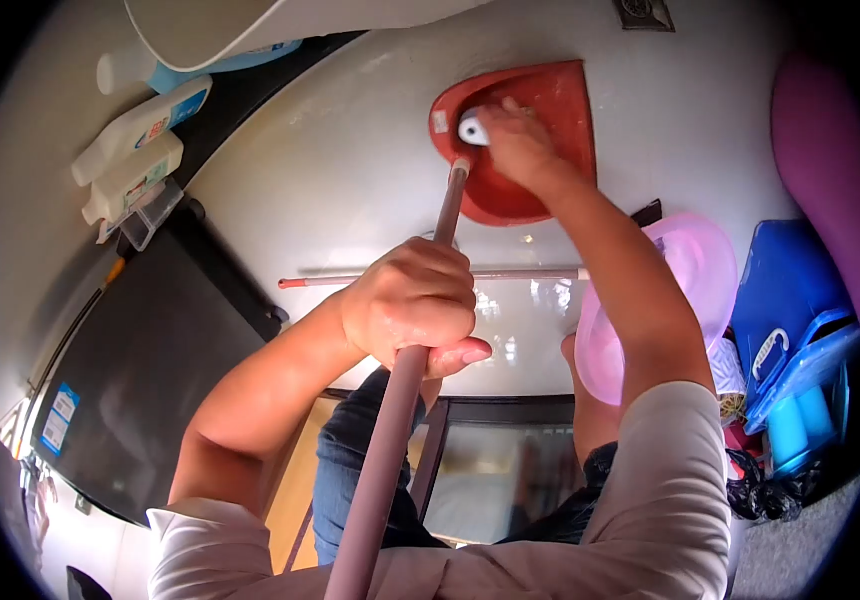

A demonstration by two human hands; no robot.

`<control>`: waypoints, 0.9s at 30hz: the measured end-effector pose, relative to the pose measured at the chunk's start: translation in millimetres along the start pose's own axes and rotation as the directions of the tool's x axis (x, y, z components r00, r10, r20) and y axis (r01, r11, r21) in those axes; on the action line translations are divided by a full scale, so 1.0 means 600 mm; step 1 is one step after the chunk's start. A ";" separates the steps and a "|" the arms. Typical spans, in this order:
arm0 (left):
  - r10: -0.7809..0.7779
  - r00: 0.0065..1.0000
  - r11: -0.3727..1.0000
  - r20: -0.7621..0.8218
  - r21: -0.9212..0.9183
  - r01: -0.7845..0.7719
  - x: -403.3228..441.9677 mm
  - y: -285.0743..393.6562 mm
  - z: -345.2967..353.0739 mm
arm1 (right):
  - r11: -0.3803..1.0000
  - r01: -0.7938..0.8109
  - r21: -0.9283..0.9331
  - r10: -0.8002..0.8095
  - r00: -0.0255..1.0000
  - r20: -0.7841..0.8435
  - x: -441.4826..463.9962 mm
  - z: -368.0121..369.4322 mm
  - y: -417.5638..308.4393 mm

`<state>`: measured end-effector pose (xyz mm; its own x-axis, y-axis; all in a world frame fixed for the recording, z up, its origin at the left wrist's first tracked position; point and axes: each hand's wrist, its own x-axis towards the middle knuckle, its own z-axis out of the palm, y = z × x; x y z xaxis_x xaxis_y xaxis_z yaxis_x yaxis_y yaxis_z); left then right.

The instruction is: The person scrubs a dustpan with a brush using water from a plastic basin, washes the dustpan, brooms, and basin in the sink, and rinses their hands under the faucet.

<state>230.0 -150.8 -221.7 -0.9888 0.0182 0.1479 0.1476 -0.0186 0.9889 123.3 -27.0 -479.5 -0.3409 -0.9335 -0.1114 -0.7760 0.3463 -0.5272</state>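
Note:
My left hand (415,305) is wrapped round a long pinkish pole (390,430) that runs from the bottom edge up to a red dustpan (565,130). The pole's upper end meets the dustpan's near left edge. The dustpan lies on the pale floor. Over its hollow, my right hand (520,145) has its fingers closed round a small white object (472,129) with a dark spot at its end. What exactly this object is cannot be made out.
A second thin pole (350,280) with a red tip lies across the floor. Pink basin (695,270) and blue plastic items (790,290) stand at right. A black cabinet (140,370) and white bottles (140,180) are at left. A drain (644,14) shows at the top.

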 end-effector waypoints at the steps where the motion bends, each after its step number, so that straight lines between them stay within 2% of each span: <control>1: -0.026 1.000 0.999 0.015 0.031 0.025 0.000 0.005 -0.003 | 1.000 0.018 0.000 -0.018 0.998 0.059 0.009 -0.006 -0.003; 2: -0.022 1.000 1.000 0.010 0.021 0.022 0.000 0.005 -0.003 | 1.000 0.029 0.001 -0.029 0.992 0.120 0.016 -0.020 -0.005; 5: -0.003 1.000 1.000 -0.005 0.008 0.003 0.003 -0.001 -0.003 | 0.982 -0.187 0.022 0.169 0.931 0.324 0.044 -0.083 0.024; 6: -0.006 1.000 1.000 -0.001 0.007 0.006 0.004 -0.002 -0.006 | 0.930 -0.367 0.014 0.356 0.909 0.218 0.025 -0.078 0.029; 8: -0.015 1.000 1.000 0.001 0.020 0.015 0.001 0.006 -0.007 | 0.753 -0.655 0.057 0.656 0.755 -0.001 -0.019 -0.058 0.026; 9: -0.010 1.000 0.999 0.020 0.033 0.009 0.000 0.002 -0.011 | 0.704 -0.710 -0.019 0.709 0.701 0.071 -0.015 -0.047 -0.005; 10: -0.016 0.999 1.000 0.042 0.027 0.015 -0.001 0.003 -0.010 | 0.702 -0.711 -0.033 0.712 0.698 0.076 -0.005 -0.042 -0.047; 11: -0.007 0.998 0.999 0.067 0.034 0.005 -0.002 0.002 -0.015 | 0.863 -0.496 -0.093 0.504 0.857 0.107 0.000 0.005 -0.064; 12: -0.003 0.999 1.000 0.041 0.010 0.002 -0.001 0.001 -0.012 | 0.961 -0.237 -0.143 0.258 0.956 0.144 0.020 0.013 -0.072; 13: 0.000 1.000 1.000 0.018 -0.003 0.000 -0.001 0.001 -0.011 | 0.963 -0.244 -0.113 0.259 0.954 0.147 0.024 0.006 -0.044; 14: -0.011 1.000 1.000 -0.010 -0.024 0.011 -0.004 0.004 -0.009 | 0.910 -0.411 -0.045 0.413 0.897 0.157 0.028 -0.015 -0.007; 16: -0.014 1.000 1.000 0.012 0.010 0.014 -0.004 0.007 -0.013 | 0.679 -0.724 0.125 0.719 0.690 0.089 0.023 -0.081 0.038; 19: 0.006 0.999 0.999 0.044 0.040 -0.007 -0.005 0.002 -0.014 | 0.789 -0.613 0.020 0.614 0.789 -0.036 0.011 -0.047 0.027; 20: 0.004 1.000 1.000 0.028 0.021 -0.004 -0.005 0.004 -0.011 | 0.735 -0.669 -0.110 0.677 0.733 0.068 0.027 -0.039 -0.019; 21: 0.007 1.000 1.000 0.010 0.014 -0.007 -0.005 0.003 -0.009 | 0.903 -0.389 -0.182 0.406 0.912 0.066 0.019 0.017 -0.020; 22: 0.001 1.000 1.000 -0.014 0.007 -0.001 -0.007 0.003 -0.008 | 0.967 -0.064 -0.246 0.089 0.991 0.095 0.009 0.070 -0.020; 23: 0.011 1.000 1.000 0.003 0.006 -0.011 -0.012 0.000 -0.010 | 0.965 -0.223 -0.140 0.237 0.967 0.097 0.027 0.025 -0.016; 24: 0.019 1.000 1.000 0.004 0.023 -0.019 -0.010 -0.005 -0.012 | 0.923 -0.369 -0.111 0.382 0.914 0.138 0.036 -0.026 -0.002; 26: 0.009 1.000 0.999 -0.007 0.039 -0.009 -0.007 0.002 -0.010 | 0.704 -0.699 0.122 0.691 0.715 0.108 0.030 -0.083 0.023; 27: 0.009 1.000 1.000 0.003 0.030 -0.009 -0.010 0.000 -0.011 | 0.763 -0.647 0.012 0.647 0.763 -0.007 0.011 -0.067 0.028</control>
<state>236.0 -157.7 -222.6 -0.9874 0.0214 0.1566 0.1569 0.0112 0.9876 86.7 -23.3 -455.5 -0.7655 -0.4875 -0.4200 -0.3653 0.8665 -0.3401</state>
